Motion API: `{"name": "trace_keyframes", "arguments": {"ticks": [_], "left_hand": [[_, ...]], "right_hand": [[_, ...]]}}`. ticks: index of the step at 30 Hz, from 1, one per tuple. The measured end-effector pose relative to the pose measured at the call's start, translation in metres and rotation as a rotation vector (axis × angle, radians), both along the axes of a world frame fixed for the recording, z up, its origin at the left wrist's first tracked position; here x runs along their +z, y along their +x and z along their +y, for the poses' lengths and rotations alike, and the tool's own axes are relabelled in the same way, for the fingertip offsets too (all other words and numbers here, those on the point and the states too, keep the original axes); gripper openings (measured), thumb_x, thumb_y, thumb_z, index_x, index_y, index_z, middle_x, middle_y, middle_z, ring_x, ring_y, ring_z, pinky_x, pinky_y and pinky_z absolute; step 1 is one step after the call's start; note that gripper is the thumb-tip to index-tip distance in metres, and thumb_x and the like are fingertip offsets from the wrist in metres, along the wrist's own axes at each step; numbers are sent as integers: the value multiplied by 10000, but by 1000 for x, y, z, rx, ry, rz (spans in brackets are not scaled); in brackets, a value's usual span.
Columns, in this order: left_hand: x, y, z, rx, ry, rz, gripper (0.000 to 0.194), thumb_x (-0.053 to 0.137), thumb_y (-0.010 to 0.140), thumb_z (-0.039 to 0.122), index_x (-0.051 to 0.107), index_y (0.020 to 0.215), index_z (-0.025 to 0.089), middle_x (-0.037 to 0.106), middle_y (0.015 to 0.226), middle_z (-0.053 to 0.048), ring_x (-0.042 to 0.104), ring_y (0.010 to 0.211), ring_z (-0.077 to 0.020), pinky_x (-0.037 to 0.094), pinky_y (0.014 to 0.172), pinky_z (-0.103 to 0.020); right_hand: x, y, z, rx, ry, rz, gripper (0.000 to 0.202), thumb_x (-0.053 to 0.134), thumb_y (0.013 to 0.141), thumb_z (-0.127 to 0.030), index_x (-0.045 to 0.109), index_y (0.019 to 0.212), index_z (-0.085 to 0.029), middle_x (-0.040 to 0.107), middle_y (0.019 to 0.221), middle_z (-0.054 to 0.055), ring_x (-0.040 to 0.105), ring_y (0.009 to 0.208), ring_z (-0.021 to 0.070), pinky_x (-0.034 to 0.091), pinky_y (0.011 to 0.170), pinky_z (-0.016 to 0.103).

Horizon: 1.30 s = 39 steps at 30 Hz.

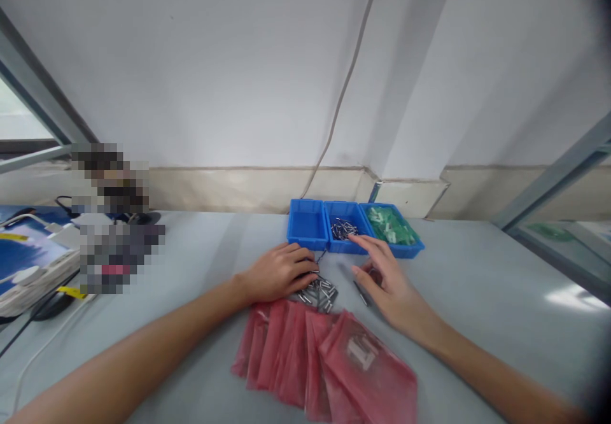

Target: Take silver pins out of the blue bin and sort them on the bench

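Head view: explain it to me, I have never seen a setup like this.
There is no robot here: a person works with two bare hands. The only picture comes from a camera on their head, looking forward and down.

On the table, red bags overlap in a row nearest the person. Beyond them is a loose pile of metal pins. Farther back stand three blue trays; the middle one has more metal pieces, the right one green bags.

The left hand rests at the pile. The right hand is beside a thin dark rod. Whether either grips anything, I cannot tell.
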<state>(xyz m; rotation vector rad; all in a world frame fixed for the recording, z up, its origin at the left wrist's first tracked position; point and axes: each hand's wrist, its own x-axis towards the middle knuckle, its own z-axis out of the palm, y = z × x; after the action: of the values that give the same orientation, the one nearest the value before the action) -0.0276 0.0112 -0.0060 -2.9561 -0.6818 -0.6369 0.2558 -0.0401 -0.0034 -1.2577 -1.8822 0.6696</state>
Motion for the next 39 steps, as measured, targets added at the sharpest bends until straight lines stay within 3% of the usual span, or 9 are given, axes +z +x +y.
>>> {"name": "trace_keyframes", "arguments": {"ticks": [23,35,39], "left_hand": [[1,0,0,-5,4,2,313,472,1134,362,718,1195,179,707,1216,-82,672,1058,-216,522,958,-364],[1,0,0,-11,-7,-10,318,465,1136,367,718,1191,183,711,1205,-83,671,1052,-211,522,955,-359],[1,0,0,-8,-2,-8,325,464,1137,373,719,1194,181,713,1206,-81,671,1049,-214,523,950,-365]], "right_hand": [[1,0,-2,-14,0,0,430,522,1087,-428,475,1514,-399,390,1561,78,668,883,194,622,890,487],[1,0,-1,0,8,-24,284,538,1080,-415,591,1355,-365,418,1547,80,681,903,207,629,852,487],[2,0,-1,1,0,-29,261,545,1076,-416,610,1318,-346,428,1535,87,672,825,187,633,801,480]]}}
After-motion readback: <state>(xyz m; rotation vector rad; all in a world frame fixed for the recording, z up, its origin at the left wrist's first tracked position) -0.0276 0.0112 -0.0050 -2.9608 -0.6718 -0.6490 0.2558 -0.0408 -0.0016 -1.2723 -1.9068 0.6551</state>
